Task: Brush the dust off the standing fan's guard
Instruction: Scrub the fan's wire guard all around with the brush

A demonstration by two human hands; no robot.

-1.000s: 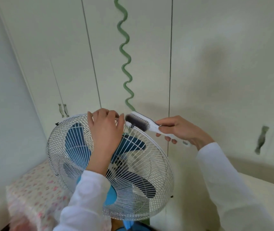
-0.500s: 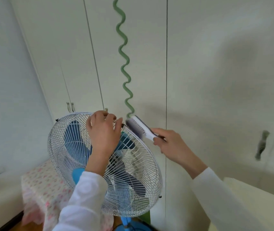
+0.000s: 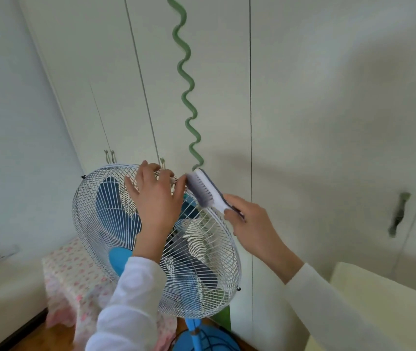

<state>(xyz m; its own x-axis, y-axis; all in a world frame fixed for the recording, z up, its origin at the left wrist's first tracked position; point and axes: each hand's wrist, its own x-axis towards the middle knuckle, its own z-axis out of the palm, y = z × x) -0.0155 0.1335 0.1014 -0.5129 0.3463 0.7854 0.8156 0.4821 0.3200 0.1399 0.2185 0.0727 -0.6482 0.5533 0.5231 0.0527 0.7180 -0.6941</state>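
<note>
The standing fan's white wire guard (image 3: 95,224) fills the lower middle, with blue blades behind it and a blue stand below. My left hand (image 3: 155,198) lies on the guard's top, its fingers hooked over the upper rim. My right hand (image 3: 247,224) grips the handle of a white brush (image 3: 205,187) with dark bristles. The bristles touch the guard's upper right rim, right beside my left thumb.
White wardrobe doors (image 3: 328,110) stand close behind the fan, with a wavy green strip (image 3: 188,97) on one. A stool in flowered cloth (image 3: 70,274) is at lower left. A cream surface (image 3: 379,300) is at lower right.
The brush has swung from lying across the rim to pointing up and left, with my right hand lower on the handle. My left hand stays on the guard's top. The camera came closer.
</note>
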